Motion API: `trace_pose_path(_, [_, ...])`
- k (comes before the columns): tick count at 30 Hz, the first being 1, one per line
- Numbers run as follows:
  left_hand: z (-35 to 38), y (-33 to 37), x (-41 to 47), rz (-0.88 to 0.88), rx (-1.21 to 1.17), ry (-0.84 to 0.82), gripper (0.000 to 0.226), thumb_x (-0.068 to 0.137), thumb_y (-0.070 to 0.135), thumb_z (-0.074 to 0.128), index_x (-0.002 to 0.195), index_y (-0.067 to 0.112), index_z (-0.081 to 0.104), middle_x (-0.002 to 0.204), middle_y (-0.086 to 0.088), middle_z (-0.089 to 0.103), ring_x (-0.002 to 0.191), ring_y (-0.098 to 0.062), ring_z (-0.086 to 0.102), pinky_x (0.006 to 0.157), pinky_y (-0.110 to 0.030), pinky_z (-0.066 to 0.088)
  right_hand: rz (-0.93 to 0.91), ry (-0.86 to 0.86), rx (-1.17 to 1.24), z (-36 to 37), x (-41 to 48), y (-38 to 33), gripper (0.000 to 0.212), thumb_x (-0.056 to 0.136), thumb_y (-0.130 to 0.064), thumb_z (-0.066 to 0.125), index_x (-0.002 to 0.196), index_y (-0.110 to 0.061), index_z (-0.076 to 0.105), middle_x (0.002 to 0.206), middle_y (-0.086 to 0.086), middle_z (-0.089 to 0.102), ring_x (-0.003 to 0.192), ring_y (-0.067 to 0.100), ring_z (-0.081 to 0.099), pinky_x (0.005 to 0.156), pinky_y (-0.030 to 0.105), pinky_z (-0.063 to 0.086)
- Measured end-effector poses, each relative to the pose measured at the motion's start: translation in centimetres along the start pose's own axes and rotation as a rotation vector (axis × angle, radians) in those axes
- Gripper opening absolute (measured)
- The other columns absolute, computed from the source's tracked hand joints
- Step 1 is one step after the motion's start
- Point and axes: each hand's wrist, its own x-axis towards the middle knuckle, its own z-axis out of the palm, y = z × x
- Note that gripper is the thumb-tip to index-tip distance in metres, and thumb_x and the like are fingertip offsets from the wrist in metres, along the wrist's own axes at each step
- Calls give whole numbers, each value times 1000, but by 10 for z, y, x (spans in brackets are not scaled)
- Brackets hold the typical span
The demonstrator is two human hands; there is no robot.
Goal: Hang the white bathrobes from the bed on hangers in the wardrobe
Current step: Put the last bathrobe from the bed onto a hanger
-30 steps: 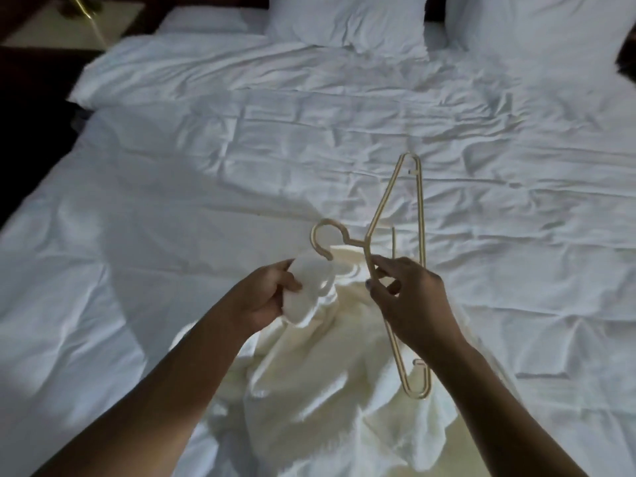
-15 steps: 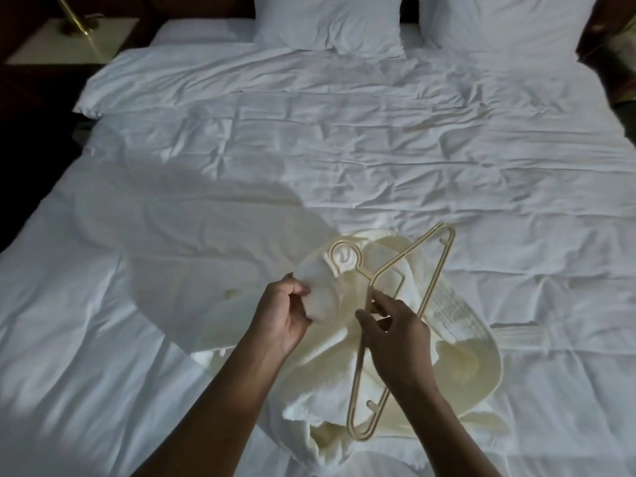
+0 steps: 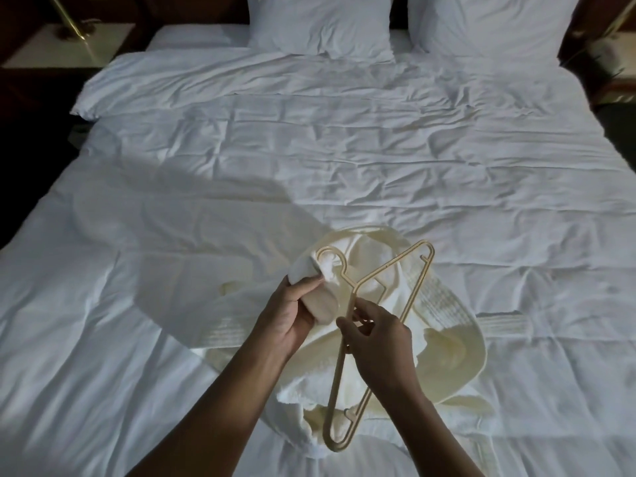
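Note:
A cream-white bathrobe (image 3: 444,339) lies bunched on the white bed (image 3: 344,149), near its foot. My left hand (image 3: 285,318) grips a fold of the robe's fabric and lifts it up beside the hanger's hook. A gold-coloured hanger (image 3: 413,270) is held over the robe, hook pointing left and away. My right hand (image 3: 375,335) pinches the hanger by its near arm, just below the neck. The robe's lower part is hidden under my forearms.
Two white pillows (image 3: 320,22) stand against the headboard. A bedside table with a brass lamp base (image 3: 72,32) is at the far left, and dark furniture at the far right (image 3: 605,46). The wardrobe is out of view.
The robe has dropped from hanging in front of me onto the bed. The hanger tilted from upright to lying flatter over the robe. Both hands kept their holds.

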Motion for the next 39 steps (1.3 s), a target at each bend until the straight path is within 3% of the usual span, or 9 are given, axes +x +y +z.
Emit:
trace_pose_path(5, [-9,2,2,-33,55,111,70,69,14,88,133,3,62,114,-20,66,107,-37,63,91,-47,51,17,-33,-29,-6,-9,8,16,90,-26,75,106,-31,73,89,-13,74,77,5,72,75,37,63])
trace_pose_path(11, [-5,8,10,23,38,165,60,69,21,92,122,6,70,110,-17,71,103,-36,67,95,-54,54,-57,-29,-155,-15,2,5,24,93,-28,73,117,-30,71,98,-16,73,79,0,70,77,32,60])
trace_pose_path(16, [8,13,12,80,-32,159,41,78,4,82,117,2,69,104,-18,70,92,-31,68,72,-39,57,-86,-30,-178,-15,3,9,26,94,-31,72,120,-31,69,101,-16,72,77,1,70,77,28,59])
trace_pose_path(23, [14,-8,12,37,145,129,56,71,10,88,124,10,70,117,-17,74,114,-38,67,97,-50,55,-3,0,24,0,5,9,14,95,-30,70,106,-38,66,90,-13,72,85,8,72,81,37,61])
trace_pose_path(27, [6,-6,12,75,364,221,45,74,14,89,116,16,74,108,-9,77,109,-34,70,96,-51,58,-61,-21,-34,0,5,9,18,95,-25,71,102,-40,63,93,-13,70,78,3,69,72,17,54])
trace_pose_path(29, [5,1,7,91,476,160,49,70,12,90,116,16,73,107,-9,77,108,-33,70,91,-46,59,-85,-30,-78,-2,1,12,18,95,-24,71,103,-38,63,95,-14,70,79,-1,67,66,7,47])
trace_pose_path(33, [4,25,-4,-4,342,-218,54,80,8,69,134,9,59,112,-16,68,102,-32,65,85,-41,50,-132,-66,-172,-7,-6,25,24,96,-24,69,118,-31,67,103,-18,66,82,-1,65,69,9,47])
trace_pose_path(35, [3,36,-4,1,390,-227,50,85,14,65,134,18,61,116,-10,71,106,-28,66,87,-41,49,-157,-77,-223,-8,-8,31,31,96,-23,68,126,-30,65,107,-21,63,81,1,65,72,11,48])
trace_pose_path(39, [3,35,-1,18,841,-146,47,93,19,72,137,31,59,127,5,70,109,-12,68,81,-27,50,-211,-59,-263,-6,-7,29,39,96,-23,71,133,-28,63,111,-18,63,82,0,66,80,24,56])
